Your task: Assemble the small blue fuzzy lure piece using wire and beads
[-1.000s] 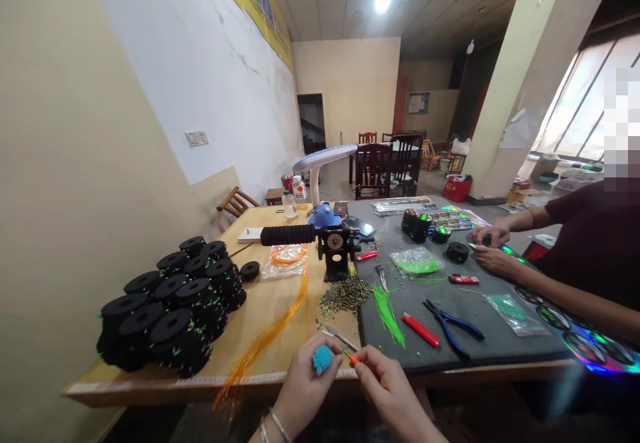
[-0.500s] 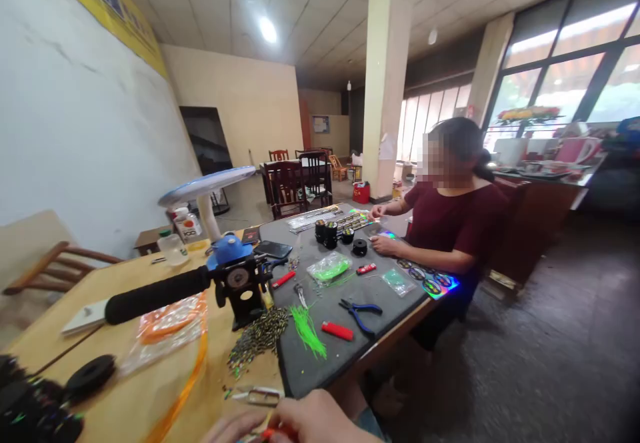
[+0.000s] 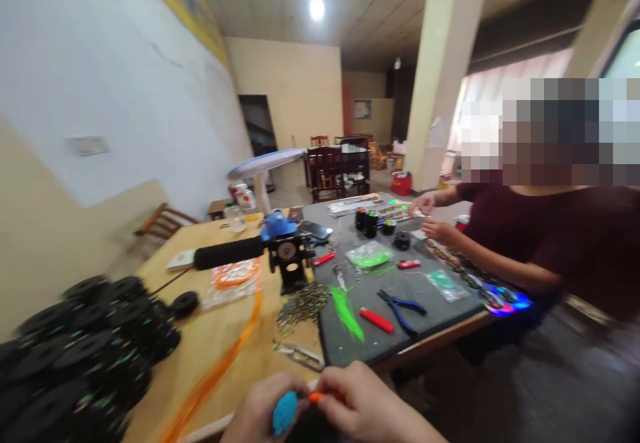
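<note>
At the bottom of the head view, my left hand point(image 3: 263, 406) is closed around a bright blue, rough-ended piece point(image 3: 285, 413); its kind is unclear. Close beside it, my right hand point(image 3: 360, 399) pinches a small orange piece point(image 3: 316, 397) between thumb and fingertips. The two hands nearly meet at the table's near edge. Just beyond them lie thread snips point(image 3: 303, 356) and a pile of small metallic bits point(image 3: 305, 306). On the grey mat point(image 3: 345, 353) are a bundle of green strands point(image 3: 347, 316), a red lighter point(image 3: 377, 320) and blue-handled pliers point(image 3: 404, 308).
Many black spools point(image 3: 90, 349) are heaped at left. Long orange strands point(image 3: 225, 356) run over the wood table from a plastic bag point(image 3: 233, 283). A black-handled clamp device point(image 3: 290, 256) stands mid-table, by a phone point(image 3: 316, 231). A co-worker point(image 3: 530, 229) sits at right, hands over the mat.
The camera view has swung left, bringing the spool heap into sight and the co-worker closer to the right edge. My hands show more fully, and the blue piece is now visible.
</note>
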`<control>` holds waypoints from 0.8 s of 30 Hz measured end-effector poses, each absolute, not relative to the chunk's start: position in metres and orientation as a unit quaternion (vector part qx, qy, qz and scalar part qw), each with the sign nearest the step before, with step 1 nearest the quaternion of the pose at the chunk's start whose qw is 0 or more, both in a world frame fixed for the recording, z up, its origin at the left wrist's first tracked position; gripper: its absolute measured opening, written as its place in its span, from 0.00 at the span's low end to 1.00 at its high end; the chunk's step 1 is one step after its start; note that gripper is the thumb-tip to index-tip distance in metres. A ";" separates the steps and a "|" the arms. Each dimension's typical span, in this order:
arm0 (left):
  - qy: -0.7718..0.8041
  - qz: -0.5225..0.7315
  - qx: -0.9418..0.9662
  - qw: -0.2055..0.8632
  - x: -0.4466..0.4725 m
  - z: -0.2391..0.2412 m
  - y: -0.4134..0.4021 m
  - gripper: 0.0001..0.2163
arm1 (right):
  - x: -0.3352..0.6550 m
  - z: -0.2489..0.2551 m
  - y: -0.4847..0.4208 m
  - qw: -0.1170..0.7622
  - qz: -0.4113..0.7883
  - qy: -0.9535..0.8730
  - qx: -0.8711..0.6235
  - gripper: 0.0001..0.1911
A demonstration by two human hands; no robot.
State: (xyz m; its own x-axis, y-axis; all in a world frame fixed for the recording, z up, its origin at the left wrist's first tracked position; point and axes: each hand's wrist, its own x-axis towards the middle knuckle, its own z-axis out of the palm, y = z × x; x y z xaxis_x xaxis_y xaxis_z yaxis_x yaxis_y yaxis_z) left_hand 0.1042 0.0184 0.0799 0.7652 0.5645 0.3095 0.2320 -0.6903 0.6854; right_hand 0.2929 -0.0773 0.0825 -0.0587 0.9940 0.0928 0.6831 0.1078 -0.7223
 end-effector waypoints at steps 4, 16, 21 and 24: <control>0.258 0.235 0.886 0.305 0.106 0.081 0.016 0.05 | 0.298 0.086 -0.069 0.298 0.322 -0.680 -0.587 0.14; 0.341 0.256 0.819 0.384 0.106 0.076 0.017 0.08 | 0.302 0.078 -0.063 0.315 0.366 -0.657 -0.579 0.14; 0.361 0.286 0.773 0.437 0.110 0.068 0.014 0.13 | 0.295 0.064 -0.062 0.366 0.387 -0.615 -0.582 0.15; 0.372 0.294 0.741 0.476 0.115 0.062 0.014 0.15 | 0.291 0.054 -0.060 0.404 0.406 -0.588 -0.572 0.19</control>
